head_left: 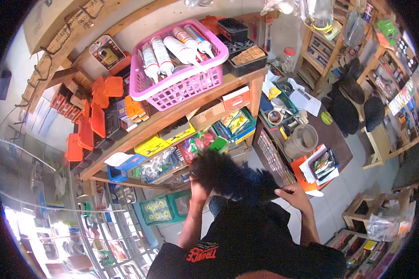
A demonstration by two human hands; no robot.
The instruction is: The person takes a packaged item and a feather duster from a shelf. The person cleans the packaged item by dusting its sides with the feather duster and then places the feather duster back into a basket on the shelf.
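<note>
A dark, fluffy black duster (237, 179) stretches across the middle of the view, in front of a black shirt with red lettering. My left hand (199, 189) is at its left end, closed on the fluff, with the fingertips partly hidden in it. At the right end, my right hand (294, 195) pinches the duster between thumb and fingers. Beyond the duster, a wooden shelf (172, 125) holds packets and small boxes on its lower level.
A pink basket (184, 88) of sealant tubes stands on the upper shelf beside orange bins (91, 121). At the right, a dark table (330, 135) carries a clear tub (301, 141) and papers. A green crate (174, 207) is on the tiled floor; wooden stools stand farther right.
</note>
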